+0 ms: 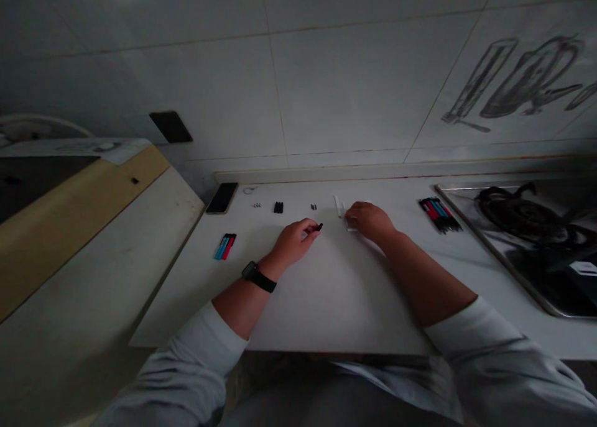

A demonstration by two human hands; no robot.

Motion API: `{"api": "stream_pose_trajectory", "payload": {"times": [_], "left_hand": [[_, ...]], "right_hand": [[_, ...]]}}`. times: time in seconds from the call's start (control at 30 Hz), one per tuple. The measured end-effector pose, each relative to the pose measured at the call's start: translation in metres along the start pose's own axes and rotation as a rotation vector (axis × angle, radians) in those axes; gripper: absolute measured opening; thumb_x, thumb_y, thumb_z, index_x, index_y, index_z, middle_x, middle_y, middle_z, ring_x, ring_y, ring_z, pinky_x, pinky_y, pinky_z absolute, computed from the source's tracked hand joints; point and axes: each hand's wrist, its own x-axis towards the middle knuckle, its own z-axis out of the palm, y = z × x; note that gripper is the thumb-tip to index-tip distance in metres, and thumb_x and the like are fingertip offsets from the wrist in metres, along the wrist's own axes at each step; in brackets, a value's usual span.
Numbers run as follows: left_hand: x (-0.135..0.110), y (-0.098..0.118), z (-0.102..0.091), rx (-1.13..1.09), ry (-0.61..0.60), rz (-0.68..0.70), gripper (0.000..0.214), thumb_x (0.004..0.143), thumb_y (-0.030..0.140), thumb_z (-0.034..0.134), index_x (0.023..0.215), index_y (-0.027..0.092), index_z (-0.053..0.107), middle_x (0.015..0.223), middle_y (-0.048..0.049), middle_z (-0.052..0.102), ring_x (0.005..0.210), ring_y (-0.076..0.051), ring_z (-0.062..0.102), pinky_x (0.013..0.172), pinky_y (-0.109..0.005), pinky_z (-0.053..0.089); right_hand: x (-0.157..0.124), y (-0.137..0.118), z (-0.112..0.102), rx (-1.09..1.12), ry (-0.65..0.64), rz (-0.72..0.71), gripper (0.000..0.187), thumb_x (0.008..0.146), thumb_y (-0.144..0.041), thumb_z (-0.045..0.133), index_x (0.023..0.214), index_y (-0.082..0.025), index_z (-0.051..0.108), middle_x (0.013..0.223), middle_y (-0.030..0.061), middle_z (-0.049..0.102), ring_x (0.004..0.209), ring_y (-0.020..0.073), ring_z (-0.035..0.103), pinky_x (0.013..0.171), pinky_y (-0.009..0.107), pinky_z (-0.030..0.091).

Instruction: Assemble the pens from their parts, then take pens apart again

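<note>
My left hand point(293, 240), with a dark watch on its wrist, pinches a small black plastic piece point(319, 227) just above the white countertop point(321, 290). To its right, my right hand point(369, 220) rests on the counter with its fingers bent together over several thin whitish strips point(339, 207). Its fingertips hide whatever may be between them. Two tiny dark pieces point(313, 207) lie between the hands, farther back. A group of small black parts point(278, 207) and several tiny metal bits point(256, 206) sit left of these.
Blue and red pen-like barrels point(225, 247) lie at left, near a phone point(222, 198) and a thin ring point(250, 191). A row of black, red and blue pens point(439, 215) lies at right beside a gas stove point(527, 228). A tiled wall point(345, 91) rises behind.
</note>
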Motion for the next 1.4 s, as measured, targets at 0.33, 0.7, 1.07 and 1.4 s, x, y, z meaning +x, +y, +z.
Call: {"api": "stream_pose_trajectory", "payload": {"times": [0.33, 0.7, 1.07, 1.4], "left_hand": [[0.001, 0.004, -0.002, 0.006, -0.018, -0.02, 0.014, 0.093, 0.025, 0.067, 0.106, 0.022, 0.068, 0.099, -0.004, 0.077, 0.093, -0.019, 0.072, 0.087, -0.033, 0.056], [0.001, 0.0, -0.003, 0.001, 0.041, 0.005, 0.012, 0.091, 0.02, 0.067, 0.103, 0.02, 0.068, 0.099, -0.0036, 0.076, 0.091, -0.018, 0.072, 0.089, -0.033, 0.056], [0.003, -0.005, -0.001, 0.021, 0.093, 0.059, 0.009, 0.09, 0.019, 0.069, 0.099, 0.02, 0.069, 0.098, -0.0041, 0.073, 0.091, -0.018, 0.069, 0.087, -0.033, 0.056], [0.003, 0.002, -0.004, 0.037, 0.073, 0.08, 0.008, 0.088, 0.017, 0.072, 0.094, 0.019, 0.069, 0.094, -0.0033, 0.072, 0.088, -0.017, 0.067, 0.084, -0.032, 0.054]], "right_hand": [[0.0, -0.009, -0.005, 0.009, 0.006, -0.211, 0.018, 0.095, -0.019, 0.059, 0.095, -0.02, 0.077, 0.103, 0.0102, 0.071, 0.099, 0.0228, 0.062, 0.094, 0.032, 0.042], [-0.006, -0.022, -0.002, 0.079, 0.158, -0.151, 0.019, 0.098, -0.015, 0.048, 0.104, -0.016, 0.067, 0.101, 0.0113, 0.07, 0.092, 0.0223, 0.06, 0.085, 0.032, 0.04], [-0.024, -0.048, -0.015, 0.265, 0.357, -0.229, 0.021, 0.104, -0.024, 0.048, 0.101, -0.021, 0.068, 0.098, 0.0087, 0.071, 0.087, 0.0197, 0.064, 0.079, 0.029, 0.045], [-0.024, -0.049, -0.012, 0.228, 0.337, -0.283, 0.022, 0.102, -0.02, 0.05, 0.103, -0.021, 0.072, 0.098, 0.0083, 0.072, 0.088, 0.0192, 0.064, 0.078, 0.028, 0.044]]}}
